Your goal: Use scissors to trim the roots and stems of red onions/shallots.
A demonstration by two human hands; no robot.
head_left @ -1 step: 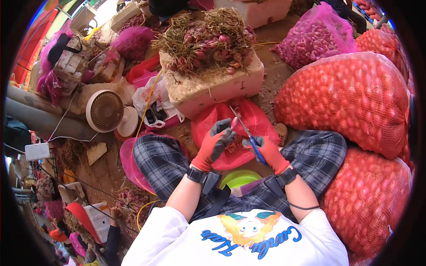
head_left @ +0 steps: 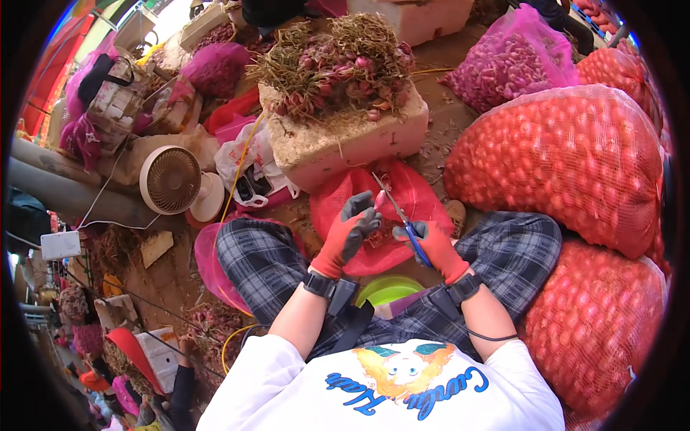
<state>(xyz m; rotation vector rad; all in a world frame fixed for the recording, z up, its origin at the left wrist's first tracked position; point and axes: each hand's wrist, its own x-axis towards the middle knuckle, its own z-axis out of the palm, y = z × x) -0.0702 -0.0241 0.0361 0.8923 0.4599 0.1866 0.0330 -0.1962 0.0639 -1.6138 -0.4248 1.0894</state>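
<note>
My left hand (head_left: 352, 224), in a red glove with grey coated fingers, pinches a small pink shallot (head_left: 379, 199) at its fingertips. My right hand (head_left: 437, 243), gloved alike, is closed round the blue handles of a pair of scissors (head_left: 413, 233). The blades point up and to the left, right beside the shallot. Below both hands a red mesh bag (head_left: 338, 188) lies spread between my legs. Closer to me sits a bright green bowl (head_left: 388, 289), partly hidden by my arms and straps.
A foam box (head_left: 352, 152) ahead carries a heap of dried shallot bunches (head_left: 338, 68). Full red mesh sacks (head_left: 560, 161) crowd the right side, with a pink sack (head_left: 514, 57) behind. At left stand a white fan (head_left: 171, 179) and a white plastic bag (head_left: 241, 161). A yellow cord (head_left: 241, 165) runs past.
</note>
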